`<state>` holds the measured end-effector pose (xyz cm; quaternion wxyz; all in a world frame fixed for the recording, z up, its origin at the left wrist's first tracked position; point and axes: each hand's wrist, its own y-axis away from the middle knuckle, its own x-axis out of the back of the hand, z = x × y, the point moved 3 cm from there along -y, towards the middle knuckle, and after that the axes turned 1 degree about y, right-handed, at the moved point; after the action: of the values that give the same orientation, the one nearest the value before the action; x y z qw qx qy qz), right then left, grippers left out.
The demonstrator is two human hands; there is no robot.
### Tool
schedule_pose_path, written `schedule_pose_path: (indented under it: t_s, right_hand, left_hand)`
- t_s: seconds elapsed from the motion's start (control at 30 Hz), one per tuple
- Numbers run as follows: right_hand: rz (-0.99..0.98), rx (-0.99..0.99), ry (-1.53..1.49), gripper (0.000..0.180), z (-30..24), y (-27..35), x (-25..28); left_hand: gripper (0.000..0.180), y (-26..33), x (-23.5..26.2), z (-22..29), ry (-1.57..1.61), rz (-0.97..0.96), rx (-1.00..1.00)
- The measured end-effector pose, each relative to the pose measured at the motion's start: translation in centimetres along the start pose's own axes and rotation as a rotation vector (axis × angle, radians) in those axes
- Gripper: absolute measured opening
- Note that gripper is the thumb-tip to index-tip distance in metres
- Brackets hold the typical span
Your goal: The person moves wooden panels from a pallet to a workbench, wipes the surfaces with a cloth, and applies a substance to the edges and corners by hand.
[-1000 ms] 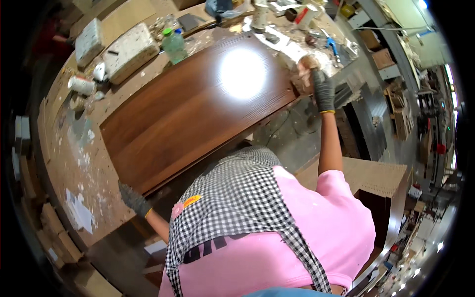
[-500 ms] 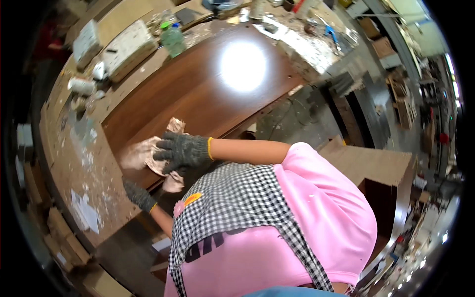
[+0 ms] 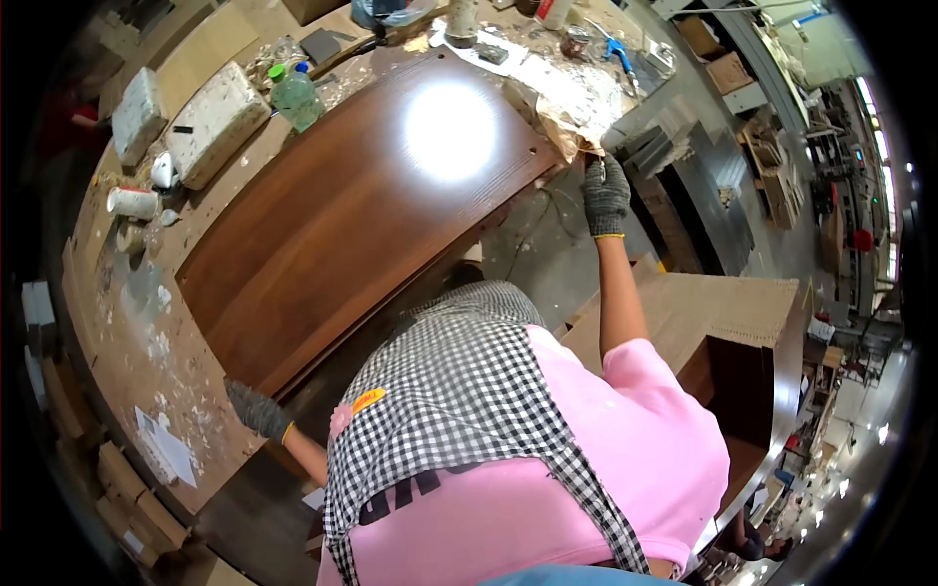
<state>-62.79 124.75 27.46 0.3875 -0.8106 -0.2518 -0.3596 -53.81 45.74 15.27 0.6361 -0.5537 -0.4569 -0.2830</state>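
Note:
A large dark brown wooden panel (image 3: 342,225) lies flat on a dusty workbench (image 3: 117,332), with a lamp's glare on its far end. My right hand (image 3: 606,195), in a grey glove, reaches out to the panel's far right corner. There it grips the edge of a crumpled beige rag (image 3: 567,122). My left hand (image 3: 256,410), also gloved, rests on the bench edge by the panel's near left corner and holds nothing. My pink shirt and checked apron fill the lower middle of the view.
A green bottle (image 3: 293,96), two white blocks (image 3: 217,122) and a white roll (image 3: 132,202) stand on the bench's far left. Tools and scraps litter the far end. An open brown cabinet (image 3: 752,391) and cardboard (image 3: 684,303) stand at my right.
My right hand swept the rag from the far right corner to the panel's near left end, then went back to the far right corner. My left hand stayed on the bench edge.

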Motion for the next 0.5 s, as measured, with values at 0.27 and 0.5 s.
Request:
schedule_pose_path:
  t_s: [0.27, 0.5]
  right_hand:
    - [-0.236, -0.037, 0.114, 0.044, -6.5, 1.0, -2.7]
    - [-0.09, 0.041, 0.05, 0.04, -4.0, 3.2, -2.0]
  left_hand:
    - [0.031, -3.7, 5.6, 4.2, 0.002, -0.154, 0.163]
    - [0.036, -3.9, 9.5, 7.0, -0.08, -0.361, 0.323]
